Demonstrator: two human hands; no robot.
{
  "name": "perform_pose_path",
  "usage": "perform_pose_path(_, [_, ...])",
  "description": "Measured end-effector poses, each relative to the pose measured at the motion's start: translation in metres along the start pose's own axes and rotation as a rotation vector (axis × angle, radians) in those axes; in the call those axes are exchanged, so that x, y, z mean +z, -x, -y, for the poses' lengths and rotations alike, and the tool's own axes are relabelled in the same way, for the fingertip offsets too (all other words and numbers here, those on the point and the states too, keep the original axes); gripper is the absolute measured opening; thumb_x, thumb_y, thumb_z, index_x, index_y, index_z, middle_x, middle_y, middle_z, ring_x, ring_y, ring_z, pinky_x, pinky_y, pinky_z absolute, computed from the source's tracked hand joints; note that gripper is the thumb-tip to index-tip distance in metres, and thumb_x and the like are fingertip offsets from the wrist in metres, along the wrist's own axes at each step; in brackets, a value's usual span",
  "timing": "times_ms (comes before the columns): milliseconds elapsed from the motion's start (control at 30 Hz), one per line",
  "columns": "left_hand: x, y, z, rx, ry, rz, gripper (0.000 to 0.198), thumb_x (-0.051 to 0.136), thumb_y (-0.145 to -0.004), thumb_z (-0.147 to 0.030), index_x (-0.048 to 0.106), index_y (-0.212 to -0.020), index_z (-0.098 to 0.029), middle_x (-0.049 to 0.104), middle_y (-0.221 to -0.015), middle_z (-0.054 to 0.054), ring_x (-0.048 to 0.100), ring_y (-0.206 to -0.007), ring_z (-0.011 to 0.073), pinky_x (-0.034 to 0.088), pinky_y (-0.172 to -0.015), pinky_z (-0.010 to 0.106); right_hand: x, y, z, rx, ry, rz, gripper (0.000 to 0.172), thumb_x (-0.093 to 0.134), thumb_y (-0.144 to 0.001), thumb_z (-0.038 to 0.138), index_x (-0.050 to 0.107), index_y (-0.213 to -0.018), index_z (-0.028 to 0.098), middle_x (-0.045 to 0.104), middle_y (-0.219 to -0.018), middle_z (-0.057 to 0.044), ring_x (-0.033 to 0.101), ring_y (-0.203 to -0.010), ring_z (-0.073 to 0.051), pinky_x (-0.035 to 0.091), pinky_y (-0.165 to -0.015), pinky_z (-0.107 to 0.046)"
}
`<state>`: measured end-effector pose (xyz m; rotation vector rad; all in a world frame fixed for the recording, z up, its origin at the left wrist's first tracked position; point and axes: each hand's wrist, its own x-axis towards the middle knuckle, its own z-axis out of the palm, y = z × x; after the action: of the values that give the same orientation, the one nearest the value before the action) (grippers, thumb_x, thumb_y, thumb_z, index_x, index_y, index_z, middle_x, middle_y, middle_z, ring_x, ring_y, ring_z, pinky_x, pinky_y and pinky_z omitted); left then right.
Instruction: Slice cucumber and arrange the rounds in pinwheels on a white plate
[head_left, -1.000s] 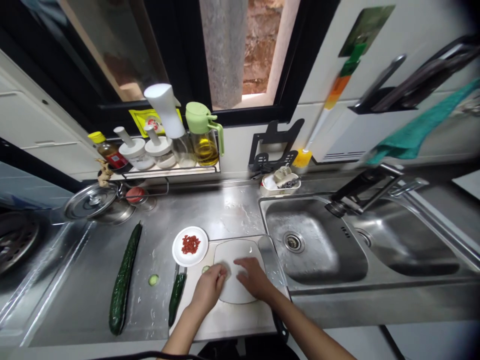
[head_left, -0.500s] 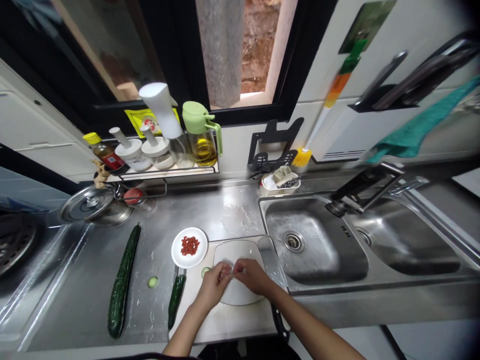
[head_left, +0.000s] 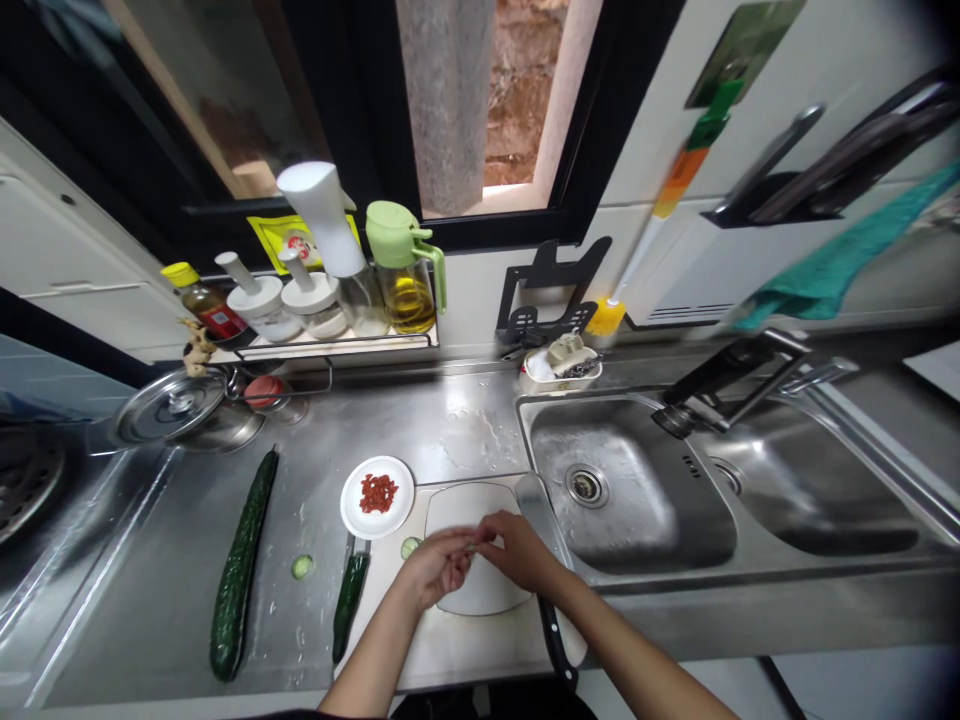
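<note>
Our left hand (head_left: 439, 568) and right hand (head_left: 519, 550) pinch a small pale bit (head_left: 472, 546) together above the white plate (head_left: 480, 598). Loosened fingertips may drop it, and our right wrist could nudge the knife (head_left: 559, 648) off the tabletop (head_left: 450, 420).

Found brushed stainless steel, wet and glossy, in the counter (head_left: 450, 420) left of the left hand (head_left: 435, 565) and in the sink (head_left: 637, 500) right of the right hand (head_left: 517, 550). Saw a matt white, plastic-looking board (head_left: 480, 500) beneath both hands. Noted a smooth glossy white plate (head_left: 356, 515) and a dark, bumpy-skinned cucumber (head_left: 238, 565) further left, and soft teal cloth (head_left: 825, 270) far right.
</note>
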<state>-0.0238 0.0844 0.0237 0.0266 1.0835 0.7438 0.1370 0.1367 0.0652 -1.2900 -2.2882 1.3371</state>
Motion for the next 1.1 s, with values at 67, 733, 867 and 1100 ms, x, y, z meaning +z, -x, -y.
perform_pose_path(67, [0.0,-0.003,-0.003,0.043,-0.017,-0.048,0.039,0.075,-0.061,-0.019,0.06,-0.096,-0.013,0.061,-0.066,-0.001,0.052,-0.049,0.0026,0.032,-0.045,0.012,0.003,-0.001,-0.006,0.062,-0.088,-0.032,0.007,0.056,-0.071,0.018,0.063,-0.069,0.019,0.063,-0.068,0.001,0.054,-0.069,-0.014,0.038,-0.068,-0.024])
perform_pose_path(733, [0.009,-0.04,-0.027,1.038,-1.229,-0.419,0.023,0.047,-0.081,-0.016,0.066,-0.096,-0.019,0.068,-0.09,0.006,0.059,-0.088,0.018,0.046,-0.082,0.032,0.041,-0.038,-0.039,0.544,-0.357,-0.235,0.012,0.05,-0.073,0.02,0.054,-0.062,0.018,0.063,-0.057,0.001,0.05,-0.039,-0.007,0.038,-0.045,-0.019])
perform_pose_path(867, [0.002,-0.051,-0.025,1.118,-1.356,-0.425,0.024,0.046,-0.084,-0.016,0.065,-0.099,-0.019,0.067,-0.09,0.006,0.056,-0.088,0.0187,0.046,-0.081,0.034,0.043,-0.042,-0.041,0.563,-0.246,-0.242,0.01,0.051,-0.075,0.018,0.055,-0.065,0.018,0.064,-0.059,0.002,0.052,-0.039,-0.007,0.036,-0.044,-0.018])
perform_pose_path(1100, [-0.001,-0.061,-0.023,1.158,-1.464,-0.478,0.022,0.048,-0.086,-0.019,0.064,-0.101,-0.019,0.066,-0.089,0.006,0.053,-0.091,0.0195,0.042,-0.081,0.035,0.043,-0.046,-0.038,0.522,0.009,-0.244,0.011,0.05,-0.078,0.017,0.057,-0.07,0.018,0.065,-0.066,-0.001,0.059,-0.061,-0.012,0.036,-0.057,-0.021])
